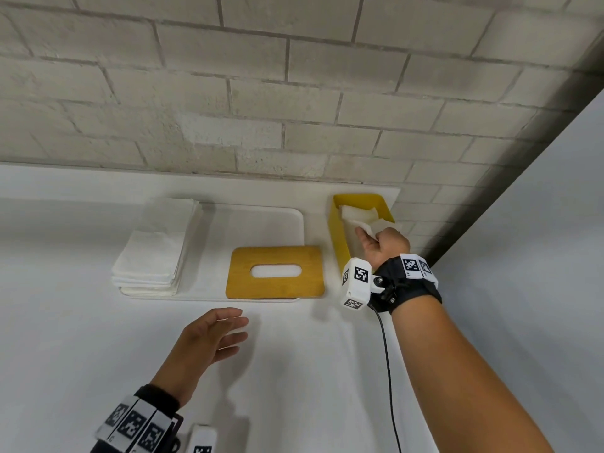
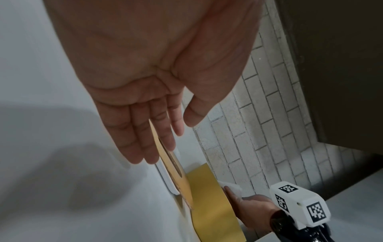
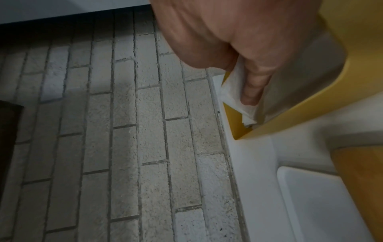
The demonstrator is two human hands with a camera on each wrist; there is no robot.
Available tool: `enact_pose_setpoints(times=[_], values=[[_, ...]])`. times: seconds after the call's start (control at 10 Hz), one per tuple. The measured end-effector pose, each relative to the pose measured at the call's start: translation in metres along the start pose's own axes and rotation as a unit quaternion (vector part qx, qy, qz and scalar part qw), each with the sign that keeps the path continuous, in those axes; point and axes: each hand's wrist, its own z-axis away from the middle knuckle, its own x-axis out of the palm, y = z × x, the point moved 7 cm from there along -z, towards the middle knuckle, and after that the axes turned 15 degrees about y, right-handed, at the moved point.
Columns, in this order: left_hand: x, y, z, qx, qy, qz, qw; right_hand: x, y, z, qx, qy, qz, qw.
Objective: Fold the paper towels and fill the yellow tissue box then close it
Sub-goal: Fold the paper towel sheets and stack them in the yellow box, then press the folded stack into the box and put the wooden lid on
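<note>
My right hand (image 1: 385, 246) pinches a soft, crinkled white paper towel (image 1: 366, 220) at the rim of the one open yellow tissue box (image 1: 338, 233), a smooth rounded-corner rectangle at two o'clock on the table; thumb and fingers are closed on the sheet, which sits partly inside the box. The box's single flat wooden lid with an oval slot (image 1: 276, 272) lies at twelve o'clock, resting on a white rounded tray (image 1: 294, 220). One neat stack of folded white paper towels (image 1: 153, 250) sits on the tray at ten o'clock. My left hand (image 1: 209, 338) hovers near six o'clock, fingers straight and loosely spread, holding nothing. I see a matte white tabletop (image 1: 310, 371), backed by a rough whitewashed brick wall (image 1: 261, 93).
</note>
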Motion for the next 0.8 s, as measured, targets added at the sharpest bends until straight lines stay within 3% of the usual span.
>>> enact_pose_setpoints(times=[0.1, 0.2, 0.3, 0.4, 0.5, 0.7, 0.8], values=[[-0.001, -0.006, 0.003, -0.001, 0.004, -0.021, 1.000, -0.001, 0.004, 0.007, 0.131, -0.050, -0.220, 0.965], [-0.004, -0.012, 0.005, -0.001, 0.011, -0.045, 0.999, -0.026, 0.006, 0.001, 0.061, -0.022, -0.162, 0.985], [-0.010, -0.019, 0.010, 0.001, 0.018, -0.061, 0.998, -0.058, 0.003, -0.001, -0.054, 0.047, -0.068, 0.995], [-0.014, -0.022, 0.017, 0.005, 0.021, -0.069, 0.997, -0.076, -0.001, 0.003, -0.157, 0.114, 0.040, 0.980], [-0.013, -0.020, 0.027, 0.019, 0.016, -0.078, 0.997, -0.068, 0.006, 0.003, -0.157, 0.096, 0.139, 0.973], [-0.010, -0.015, 0.044, 0.048, 0.010, -0.079, 0.996, -0.074, 0.043, -0.035, -0.101, 0.091, 0.123, 0.983], [-0.003, -0.014, 0.052, 0.058, 0.009, -0.080, 0.995, -0.095, 0.063, -0.021, -0.098, 0.139, 0.060, 0.984]])
